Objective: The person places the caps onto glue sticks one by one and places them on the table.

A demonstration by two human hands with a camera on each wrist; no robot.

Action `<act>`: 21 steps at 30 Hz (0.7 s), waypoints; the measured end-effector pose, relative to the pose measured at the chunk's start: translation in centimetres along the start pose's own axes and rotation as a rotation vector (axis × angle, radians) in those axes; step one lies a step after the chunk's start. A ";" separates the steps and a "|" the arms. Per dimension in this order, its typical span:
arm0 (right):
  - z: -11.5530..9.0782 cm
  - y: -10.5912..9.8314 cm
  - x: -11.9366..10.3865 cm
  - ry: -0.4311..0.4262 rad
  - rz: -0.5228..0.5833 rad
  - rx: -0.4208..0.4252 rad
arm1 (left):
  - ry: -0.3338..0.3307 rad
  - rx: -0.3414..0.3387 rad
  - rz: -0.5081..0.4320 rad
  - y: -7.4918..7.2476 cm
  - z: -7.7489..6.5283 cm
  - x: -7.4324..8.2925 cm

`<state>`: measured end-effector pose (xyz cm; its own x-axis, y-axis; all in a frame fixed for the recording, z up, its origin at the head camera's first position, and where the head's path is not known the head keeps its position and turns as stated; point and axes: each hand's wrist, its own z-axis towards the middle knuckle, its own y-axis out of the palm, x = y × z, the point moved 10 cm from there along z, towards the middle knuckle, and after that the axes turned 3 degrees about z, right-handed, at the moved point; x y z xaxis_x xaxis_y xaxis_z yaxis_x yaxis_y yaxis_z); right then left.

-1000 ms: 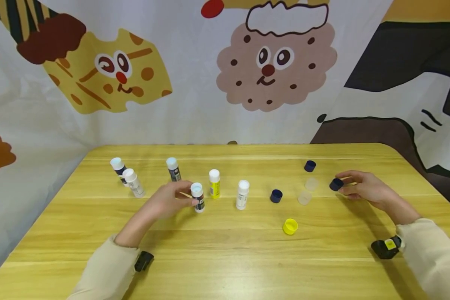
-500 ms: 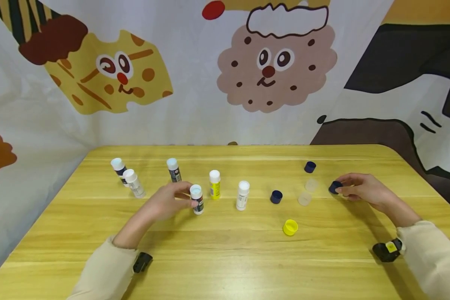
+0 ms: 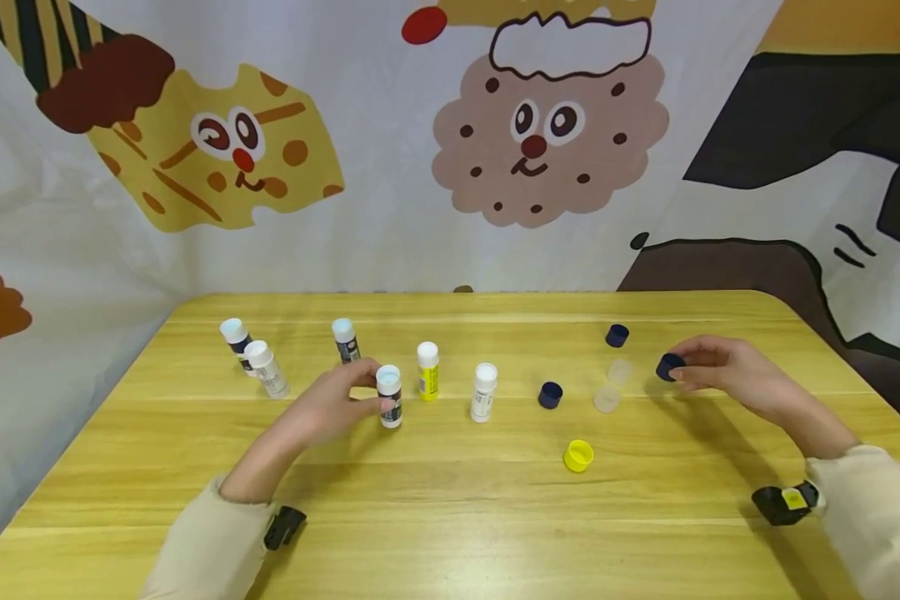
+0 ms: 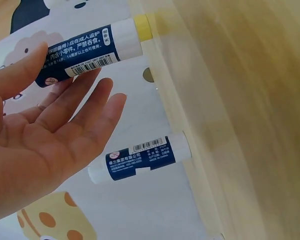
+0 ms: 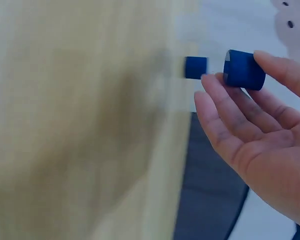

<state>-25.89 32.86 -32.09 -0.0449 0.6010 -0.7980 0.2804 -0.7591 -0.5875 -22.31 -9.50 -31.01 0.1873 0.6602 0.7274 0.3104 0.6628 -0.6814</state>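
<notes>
My left hand (image 3: 328, 406) grips an uncapped glue stick (image 4: 82, 60) with a dark blue label, upright at the table. Just behind that hand stands another dark-labelled glue stick (image 3: 347, 341). To its right are a yellow-labelled glue stick (image 3: 428, 372) and a white one (image 3: 483, 393). My right hand (image 3: 738, 372) pinches a dark blue cap (image 5: 245, 70) between thumb and fingers, over the right part of the table. Close to it lie another dark blue cap (image 3: 617, 336) and two translucent caps, the nearer translucent cap (image 3: 607, 399) beside the farther translucent cap (image 3: 620, 372).
At the far left stand a blue-labelled glue stick (image 3: 236, 345) and a white-labelled one (image 3: 267, 370) close together. A yellow cap (image 3: 578, 456) and a dark blue cap (image 3: 550, 395) lie right of centre on the wooden table (image 3: 450, 533). A printed cloth (image 3: 390, 208) hangs behind.
My right hand has closed thumb and fingers on the dark blue cap and raised it slightly. My left hand keeps its hold on the glue stick, nearly still.
</notes>
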 end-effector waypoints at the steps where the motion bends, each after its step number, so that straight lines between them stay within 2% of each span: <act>1: -0.1 -0.1 -0.4 -0.005 -0.024 0.003 | 0.000 0.000 -0.002 0.0 -0.1 0.0; 4: -0.4 -0.6 -2.0 -0.029 -0.072 0.031 | 0.004 0.007 -0.012 -0.1 -0.3 -0.1; 11: -1.0 -1.4 -5.7 -0.129 -0.105 0.102 | 0.037 0.020 -0.017 -0.8 -0.8 0.6; 15: -1.1 -0.9 -7.6 -0.181 -0.108 0.119 | 0.051 0.039 -0.007 -1.5 -1.0 1.2; 21: -1.1 0.4 -9.9 -0.205 -0.055 0.117 | 0.055 0.064 0.015 -2.0 -1.0 1.8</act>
<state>-24.28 26.85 -24.30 -0.2545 0.5880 -0.7678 0.1597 -0.7575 -0.6330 -21.65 -9.94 -28.25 0.2425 0.6510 0.7193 0.2469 0.6756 -0.6947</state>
